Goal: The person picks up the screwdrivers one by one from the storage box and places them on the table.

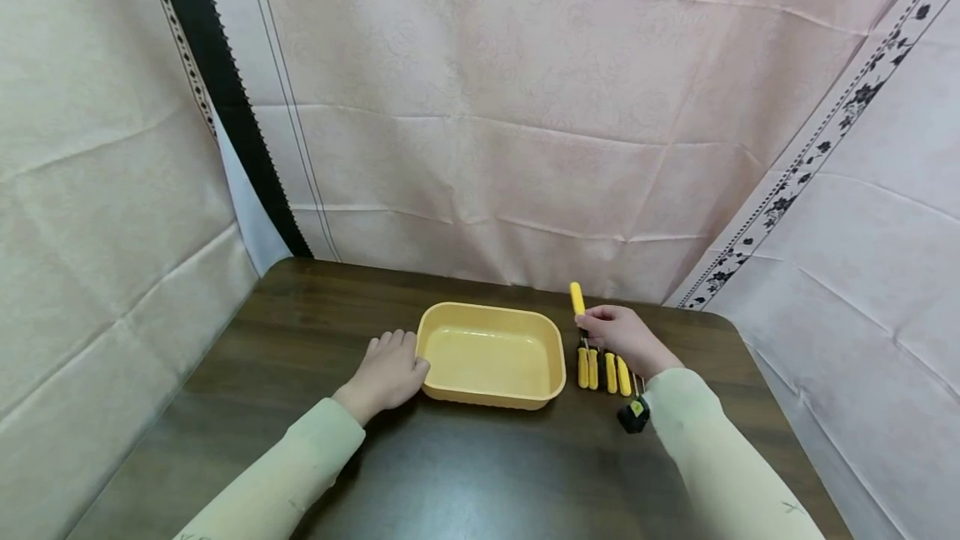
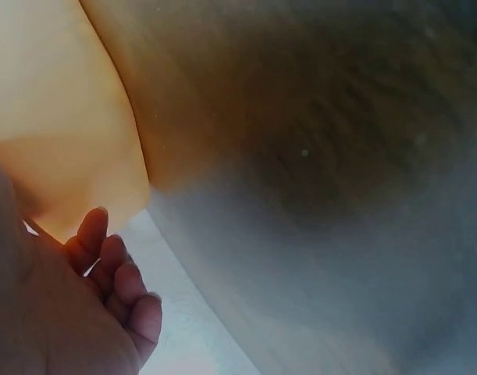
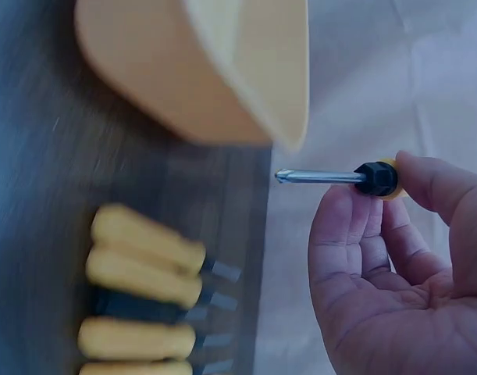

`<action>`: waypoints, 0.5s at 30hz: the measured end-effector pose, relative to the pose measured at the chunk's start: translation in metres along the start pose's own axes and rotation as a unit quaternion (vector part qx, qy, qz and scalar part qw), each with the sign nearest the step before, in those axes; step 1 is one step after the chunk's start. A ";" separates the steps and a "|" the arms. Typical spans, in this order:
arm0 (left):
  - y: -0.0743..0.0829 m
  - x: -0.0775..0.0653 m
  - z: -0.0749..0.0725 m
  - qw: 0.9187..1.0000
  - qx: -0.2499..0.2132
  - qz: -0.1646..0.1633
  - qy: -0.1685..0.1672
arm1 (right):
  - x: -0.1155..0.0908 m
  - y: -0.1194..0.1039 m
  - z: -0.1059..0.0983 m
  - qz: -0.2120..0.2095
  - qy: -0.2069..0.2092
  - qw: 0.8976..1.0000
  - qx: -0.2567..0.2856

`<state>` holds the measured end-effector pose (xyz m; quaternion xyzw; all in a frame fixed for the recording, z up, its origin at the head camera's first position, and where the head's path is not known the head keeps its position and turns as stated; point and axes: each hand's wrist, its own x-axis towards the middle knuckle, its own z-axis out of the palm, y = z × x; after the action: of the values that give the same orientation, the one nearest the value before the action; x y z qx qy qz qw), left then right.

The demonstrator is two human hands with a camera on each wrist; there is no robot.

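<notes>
My left hand (image 1: 386, 369) is at the left end of a yellow plastic tray (image 1: 491, 395), holding its rim with the thumb over the edge and the fingers along the outside. In the left wrist view the fingers (image 2: 130, 283) show beside the tray's outer wall, and the thumb is hidden. Right of the tray, my right hand (image 1: 618, 332) pinches a screwdriver (image 1: 577, 298) by its yellow handle between thumb and fingertips. The handle points up; in the right wrist view its black collar and metal shaft (image 3: 320, 176) stick out past the fingers.
Below the right hand lie several more screwdrivers (image 1: 611, 373) with yellow handles, side by side on the dark wooden table (image 1: 465, 473). A small black tape measure (image 1: 633, 415) is nearest me, by the right sleeve. Pale curtains (image 1: 480, 107) hang along the table's back and sides.
</notes>
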<state>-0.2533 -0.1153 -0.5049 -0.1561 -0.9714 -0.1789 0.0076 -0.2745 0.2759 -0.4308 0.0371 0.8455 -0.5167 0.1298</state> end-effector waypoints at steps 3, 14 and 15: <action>0.000 -0.001 0.003 1.000 0.006 0.003 0.012 | -0.004 0.014 -0.014 0.015 0.007 1.000 0.003; -0.001 0.000 0.006 1.000 0.004 0.009 0.022 | -0.016 0.071 -0.057 0.030 0.059 0.997 0.027; -0.001 0.000 0.006 1.000 0.005 0.010 0.024 | -0.017 0.075 -0.060 0.038 0.065 0.997 0.026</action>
<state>-0.2538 -0.1143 -0.5109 -0.1611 -0.9702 -0.1777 0.0337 -0.2545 0.3643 -0.4651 0.1063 0.8362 -0.5299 0.0932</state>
